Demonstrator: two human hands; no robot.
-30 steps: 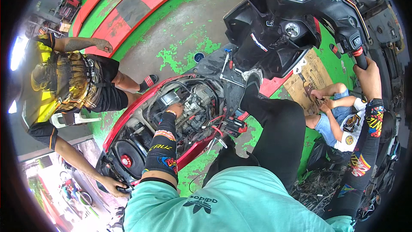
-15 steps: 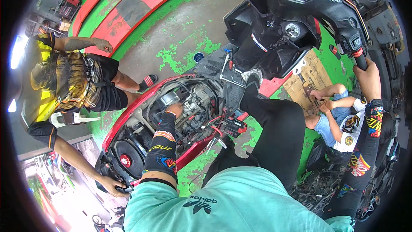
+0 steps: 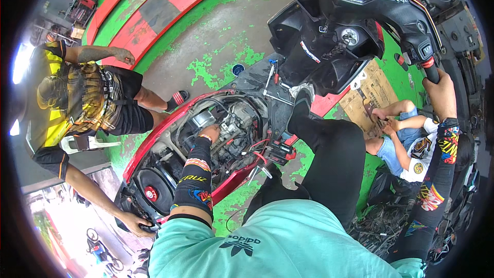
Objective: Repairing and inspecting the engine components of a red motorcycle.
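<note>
A black scooter (image 3: 329, 36) stands stripped of its seat and side panels on a floor (image 3: 226, 36) of worn grey concrete with patches of green paint. Its red rear frame (image 3: 154, 141) runs down toward the lower left, with the engine bay (image 3: 231, 128) exposed between the rails and the round black drive cover (image 3: 154, 188) at the rear end.

The person at work stands over the machine in a teal shirt, one black-trousered leg planted on the footboard. The left hand (image 3: 211, 133) is down inside the engine bay, resting on the grey engine parts among hoses and wiring; the fingers curl downward out of sight, so I cannot tell whether they pinch anything. The right hand (image 3: 438, 90) is stretched out on a patterned sleeve and closed in a fist around the right handlebar grip (image 3: 429, 72).

A second person in a yellow-and-black shirt (image 3: 62, 98) stands just beside the rear, one hand (image 3: 136, 224) on the tail end of the frame. A third person (image 3: 406, 141) sits low on a sheet of cardboard (image 3: 373, 90) beside the scooter.

Loose tools (image 3: 270, 77) lie on the footboard.
</note>
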